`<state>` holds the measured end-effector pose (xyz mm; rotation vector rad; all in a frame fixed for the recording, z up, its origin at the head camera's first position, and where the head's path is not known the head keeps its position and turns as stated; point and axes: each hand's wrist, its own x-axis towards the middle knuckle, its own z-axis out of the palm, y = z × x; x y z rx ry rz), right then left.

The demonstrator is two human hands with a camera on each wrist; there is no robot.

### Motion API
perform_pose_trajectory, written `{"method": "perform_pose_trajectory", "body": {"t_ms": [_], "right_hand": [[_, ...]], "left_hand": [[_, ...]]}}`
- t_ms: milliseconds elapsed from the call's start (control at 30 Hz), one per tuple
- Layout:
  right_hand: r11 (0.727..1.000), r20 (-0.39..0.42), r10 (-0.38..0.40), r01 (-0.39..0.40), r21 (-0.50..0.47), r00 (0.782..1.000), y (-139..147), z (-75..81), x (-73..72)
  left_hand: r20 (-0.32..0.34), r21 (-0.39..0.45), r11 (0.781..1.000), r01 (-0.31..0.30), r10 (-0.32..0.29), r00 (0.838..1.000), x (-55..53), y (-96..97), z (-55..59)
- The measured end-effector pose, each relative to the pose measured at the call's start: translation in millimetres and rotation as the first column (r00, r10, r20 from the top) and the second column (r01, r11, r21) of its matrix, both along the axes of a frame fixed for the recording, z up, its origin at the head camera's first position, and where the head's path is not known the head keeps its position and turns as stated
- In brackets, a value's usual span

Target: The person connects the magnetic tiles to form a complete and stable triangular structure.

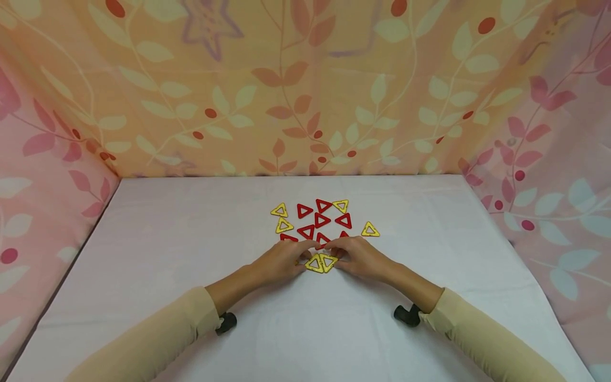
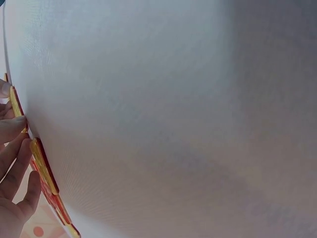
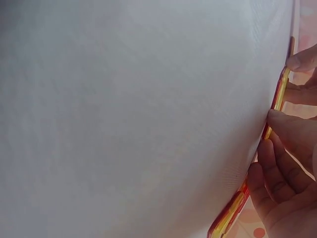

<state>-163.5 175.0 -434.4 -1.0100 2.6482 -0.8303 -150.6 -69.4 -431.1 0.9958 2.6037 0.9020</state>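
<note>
Two yellow triangular tiles [image 1: 315, 263] with open centres lie edge to edge on the white cloth, forming a diamond. At its left side my left hand [image 1: 281, 261] pinches one tile between thumb and fingers. Opposite, my right hand [image 1: 364, 259] pinches the right yellow tile [image 1: 329, 262]. The fingers of both hands arch close together over the far side of the pair. In the right wrist view, a yellow tile edge [image 3: 280, 91] shows edge-on between the fingertips. The left wrist view likewise has a yellow tile edge [image 2: 17, 103] by the fingers.
Beyond the hands lie several red triangular tiles [image 1: 327, 220], some partly covered by the fingers. Yellow tiles [image 1: 284, 227] lie to their left, another yellow tile [image 1: 341, 203] at the back, and one yellow tile [image 1: 369, 231] at the right. Patterned curtains [image 1: 296, 90] enclose the white-covered table [image 1: 191, 223].
</note>
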Motion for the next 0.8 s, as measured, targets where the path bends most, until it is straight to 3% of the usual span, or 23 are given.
{"method": "perform_pose_trajectory", "body": {"t_ms": [800], "right_hand": [[1.000, 0.040, -0.007, 0.007, -0.005, 0.999, -1.8, 0.9, 0.1]], "left_hand": [[-0.020, -0.003, 1.000, 0.002, -0.002, 1.000, -0.4, 1.5, 1.9]]}}
